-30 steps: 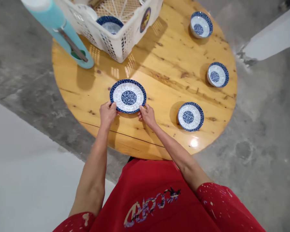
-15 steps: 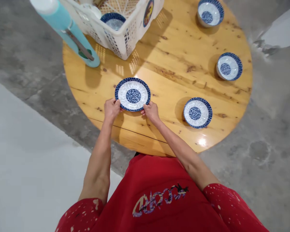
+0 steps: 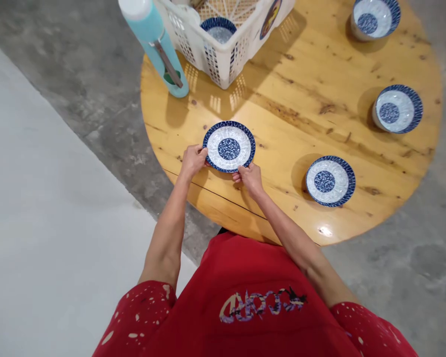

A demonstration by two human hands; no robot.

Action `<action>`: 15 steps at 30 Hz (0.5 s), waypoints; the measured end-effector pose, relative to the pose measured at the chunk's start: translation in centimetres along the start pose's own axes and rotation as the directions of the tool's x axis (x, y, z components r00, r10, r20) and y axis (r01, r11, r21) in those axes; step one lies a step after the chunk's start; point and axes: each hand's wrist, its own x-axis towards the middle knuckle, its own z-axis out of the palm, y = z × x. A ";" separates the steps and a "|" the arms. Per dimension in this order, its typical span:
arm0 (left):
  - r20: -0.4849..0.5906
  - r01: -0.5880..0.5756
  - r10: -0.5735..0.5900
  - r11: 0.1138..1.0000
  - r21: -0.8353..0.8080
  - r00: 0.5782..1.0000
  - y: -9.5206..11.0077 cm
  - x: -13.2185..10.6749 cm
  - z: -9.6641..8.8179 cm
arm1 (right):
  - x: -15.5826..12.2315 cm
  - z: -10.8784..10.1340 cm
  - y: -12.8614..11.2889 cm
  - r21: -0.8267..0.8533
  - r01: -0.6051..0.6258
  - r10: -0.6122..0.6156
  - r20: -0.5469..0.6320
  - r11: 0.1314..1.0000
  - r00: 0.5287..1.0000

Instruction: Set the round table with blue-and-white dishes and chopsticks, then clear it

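Observation:
A blue and white patterned plate (image 3: 229, 147) lies on the round wooden table (image 3: 293, 119) near its front edge. My left hand (image 3: 193, 159) grips the plate's left rim with curled fingers. My right hand (image 3: 250, 177) pinches its near right rim. A second, similar plate (image 3: 330, 180) sits to the right, apart from both hands.
A white plastic basket (image 3: 226, 34) with a blue bowl (image 3: 219, 29) inside stands at the table's back. A teal bottle (image 3: 154, 42) stands left of it. Two blue and white bowls (image 3: 397, 108) (image 3: 373, 17) sit at the right. Grey concrete floor surrounds the table.
Both hands stay on the plate at the table's front edge. My head has shifted left, so the table and dishes appear further right in view.

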 end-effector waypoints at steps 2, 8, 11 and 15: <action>0.001 0.002 -0.002 1.000 0.008 1.000 -0.1 0.1 -0.2 | -0.1 0.2 0.1 -0.002 0.001 -0.001 0.010 1.000 1.000; 0.024 0.000 -0.001 0.999 0.049 1.000 -0.3 0.7 -0.5 | -0.4 0.6 0.5 0.021 0.020 -0.020 0.013 1.000 1.000; 0.008 -0.004 0.003 0.998 0.062 1.000 -0.2 0.9 -0.5 | -0.1 0.8 0.6 0.030 0.002 -0.002 0.005 1.000 1.000; 0.002 -0.021 0.020 0.997 0.081 1.000 0.2 1.1 -0.6 | 0.3 0.9 0.6 0.016 0.014 -0.014 -0.008 1.000 1.000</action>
